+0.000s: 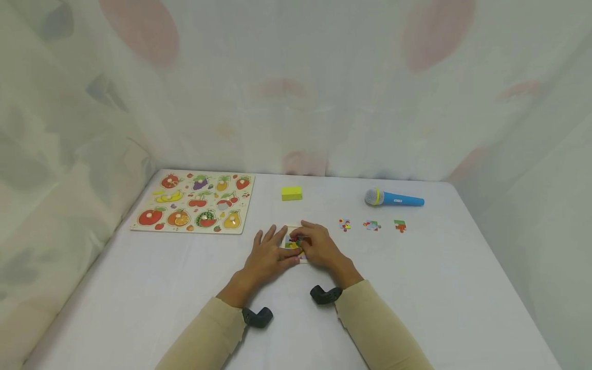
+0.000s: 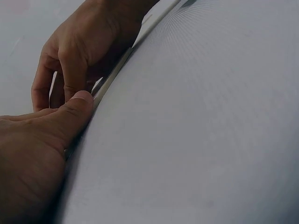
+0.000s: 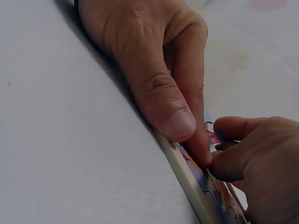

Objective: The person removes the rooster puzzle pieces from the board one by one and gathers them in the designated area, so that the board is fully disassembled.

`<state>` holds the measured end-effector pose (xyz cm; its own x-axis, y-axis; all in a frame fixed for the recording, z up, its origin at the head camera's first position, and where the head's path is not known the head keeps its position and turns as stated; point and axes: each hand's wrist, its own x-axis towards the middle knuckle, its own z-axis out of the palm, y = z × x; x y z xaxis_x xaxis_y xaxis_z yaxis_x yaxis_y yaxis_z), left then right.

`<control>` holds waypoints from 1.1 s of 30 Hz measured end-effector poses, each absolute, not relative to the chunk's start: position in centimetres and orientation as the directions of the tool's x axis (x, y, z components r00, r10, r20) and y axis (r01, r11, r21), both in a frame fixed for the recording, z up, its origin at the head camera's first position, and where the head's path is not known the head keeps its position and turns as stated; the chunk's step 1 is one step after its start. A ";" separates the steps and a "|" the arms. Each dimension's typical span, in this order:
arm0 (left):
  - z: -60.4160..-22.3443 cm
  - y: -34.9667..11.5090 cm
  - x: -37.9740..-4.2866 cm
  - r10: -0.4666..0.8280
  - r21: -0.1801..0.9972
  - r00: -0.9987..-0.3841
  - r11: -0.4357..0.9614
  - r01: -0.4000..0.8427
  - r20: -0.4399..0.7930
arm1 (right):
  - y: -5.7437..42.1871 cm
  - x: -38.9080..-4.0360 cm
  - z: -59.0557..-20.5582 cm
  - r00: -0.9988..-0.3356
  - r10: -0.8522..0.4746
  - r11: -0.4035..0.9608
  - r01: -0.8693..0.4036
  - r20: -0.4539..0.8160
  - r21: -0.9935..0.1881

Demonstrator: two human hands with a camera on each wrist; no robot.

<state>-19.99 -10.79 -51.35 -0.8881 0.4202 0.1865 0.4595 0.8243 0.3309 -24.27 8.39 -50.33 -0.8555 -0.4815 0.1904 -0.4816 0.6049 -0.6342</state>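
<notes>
The right hand (image 1: pixel 326 252), at the center of the frame, has its fingers bent and pinches a small red-and-blue puzzle piece (image 3: pixel 215 137) between them, above a puzzle tray (image 3: pixel 177 173). Fingers hide most of that piece, so which way it points cannot be told. The left hand (image 1: pixel 265 259), left of center, has its fingers spread; its extended thumb and index finger rest on the near part of the tray.

The tray lies flat on the white table (image 1: pixel 185 288) at mid-frame, a pale rim around fitted, colorful pieces; the hands cover too much to count them. Its left edge runs up and down the frame; its full width is hidden, so its long axis stays uncertain.

Right of center, three loose pieces (image 1: pixel 372 225) lie apart in a left-to-right row. Above the hands sits one yellow block (image 1: pixel 291 193), its long side running left to right. Toward the upper right lies one blue microphone (image 1: pixel 398 198), head pointing left.

Left of center is one fruit board (image 1: pixel 240 207) with eleven large fruits set in it: four above, three in the middle, four below. White patterned curtains (image 1: pixel 296 61) fill the top and sides.
</notes>
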 end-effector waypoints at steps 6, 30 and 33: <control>-51.4 -10.8 -20.0 0.415 0.342 -0.891 0.822 0.454 0.185 | 8.4 -24.3 -50.3 -0.860 -0.470 0.581 -0.470 0.197 -0.664; -51.2 -10.8 -19.9 0.414 0.353 -0.890 0.816 0.457 0.192 | 7.9 -24.3 -50.4 -0.856 -0.360 0.483 -0.512 0.372 -0.711; -51.4 -10.8 -19.8 0.414 0.364 -0.890 0.812 0.457 0.192 | 7.9 -24.2 -50.2 -0.862 -0.335 0.484 -0.504 0.381 -0.715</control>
